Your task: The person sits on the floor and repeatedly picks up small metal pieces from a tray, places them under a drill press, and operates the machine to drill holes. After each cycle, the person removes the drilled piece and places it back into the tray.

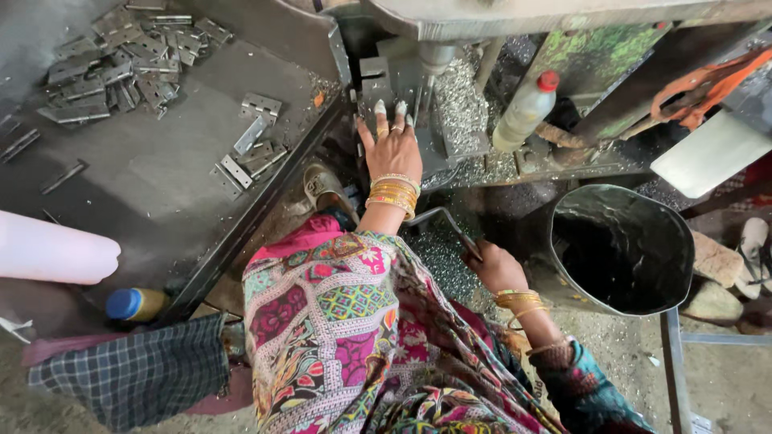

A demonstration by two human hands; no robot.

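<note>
Head view, looking down: left hand [392, 145] laid flat, fingers spread, pressing a small metal piece [378, 80] on the press bed [450, 153] under the ram [437, 55], amid metal shavings [462, 96]. Right hand [496, 269] closed around the bent lever handle [446, 219] beside the steel bucket [623, 249]. Likely the positioning step before a stroke; next, probably fingers clear of the ram first. Hinges [129, 60] heaped at the bench's far left corner; plastic bottle [527, 108] right of the ram.
</note>
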